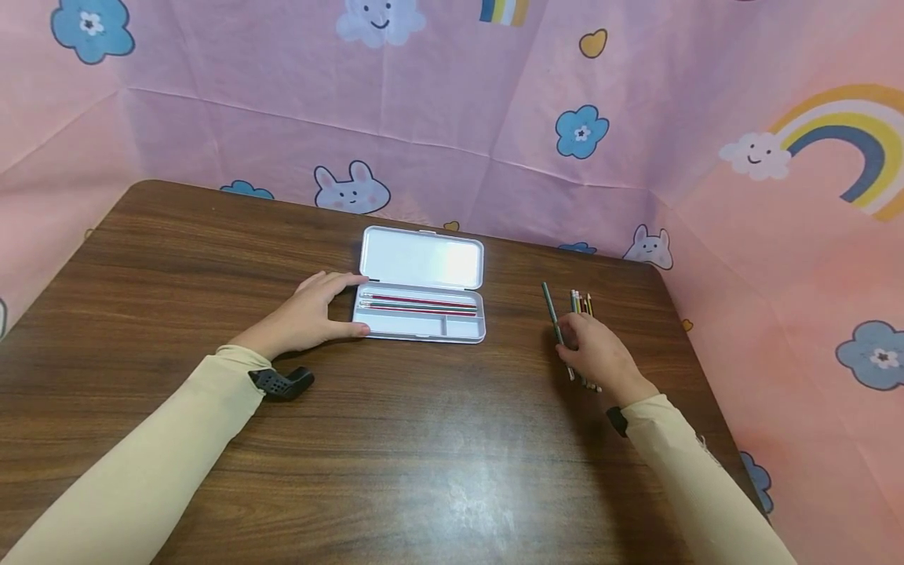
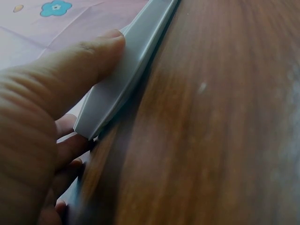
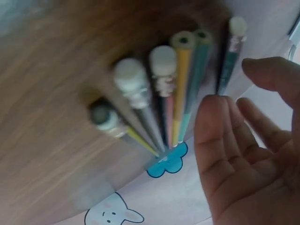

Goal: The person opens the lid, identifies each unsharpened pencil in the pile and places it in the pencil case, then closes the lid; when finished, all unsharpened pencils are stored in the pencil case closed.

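Beside the pencil case, at its left end, my left hand rests on the wooden table, thumb and fingertips pinching that end wall to steady it. The case lies open, lid folded back away from me, with a few pencils already lying lengthwise in the long compartment. To the right of the case, well apart from it, my right hand sits over the loose pencils; the wrist view shows its fingers relaxed and spread, closed on nothing, with the dark green pencil just beside them.

I judge I'm partway through filling the case, at the point of picking the next pencil. That calls for pinching one pencil without dragging its neighbours, which lie close together, then carrying it left to the tray.

Nothing stands between the pencils and the case. A pink cartoon cloth walls in the table behind.
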`<state>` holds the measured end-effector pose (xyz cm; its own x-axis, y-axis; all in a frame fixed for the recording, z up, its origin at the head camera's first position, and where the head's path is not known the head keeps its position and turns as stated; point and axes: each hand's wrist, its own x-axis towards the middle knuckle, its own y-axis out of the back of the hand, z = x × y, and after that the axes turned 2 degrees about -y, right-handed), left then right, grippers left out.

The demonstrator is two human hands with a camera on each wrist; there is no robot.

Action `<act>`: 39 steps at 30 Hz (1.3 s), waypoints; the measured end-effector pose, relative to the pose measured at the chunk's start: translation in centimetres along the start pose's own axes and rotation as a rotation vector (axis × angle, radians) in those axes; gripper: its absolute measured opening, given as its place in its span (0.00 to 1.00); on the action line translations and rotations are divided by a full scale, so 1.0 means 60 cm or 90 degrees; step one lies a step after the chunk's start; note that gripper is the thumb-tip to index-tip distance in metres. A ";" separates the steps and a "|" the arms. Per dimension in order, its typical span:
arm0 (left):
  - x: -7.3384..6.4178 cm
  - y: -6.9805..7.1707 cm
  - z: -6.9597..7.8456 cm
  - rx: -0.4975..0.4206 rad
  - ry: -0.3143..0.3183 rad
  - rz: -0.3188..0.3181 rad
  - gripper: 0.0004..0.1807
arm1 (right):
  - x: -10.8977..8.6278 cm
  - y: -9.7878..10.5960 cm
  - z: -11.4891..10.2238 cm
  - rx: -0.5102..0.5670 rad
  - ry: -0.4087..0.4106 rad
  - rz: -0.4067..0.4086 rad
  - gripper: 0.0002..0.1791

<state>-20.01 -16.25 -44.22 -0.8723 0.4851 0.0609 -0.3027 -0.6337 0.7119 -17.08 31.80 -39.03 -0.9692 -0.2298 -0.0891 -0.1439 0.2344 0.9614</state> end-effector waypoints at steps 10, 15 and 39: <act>0.002 0.003 0.002 0.011 -0.024 0.002 0.49 | 0.018 -0.005 -0.023 0.033 -0.032 -0.029 0.19; 0.003 0.003 0.000 0.008 -0.022 0.004 0.49 | 0.023 -0.007 -0.033 0.016 -0.031 -0.018 0.17; 0.003 -0.004 -0.008 0.008 -0.010 0.013 0.50 | 0.030 0.003 -0.061 0.013 -0.002 0.109 0.13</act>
<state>-20.28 -16.28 -44.70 -0.8726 0.4807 0.0865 -0.2793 -0.6364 0.7190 -18.12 27.94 -38.07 -0.9804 -0.1821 0.0750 0.0194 0.2893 0.9570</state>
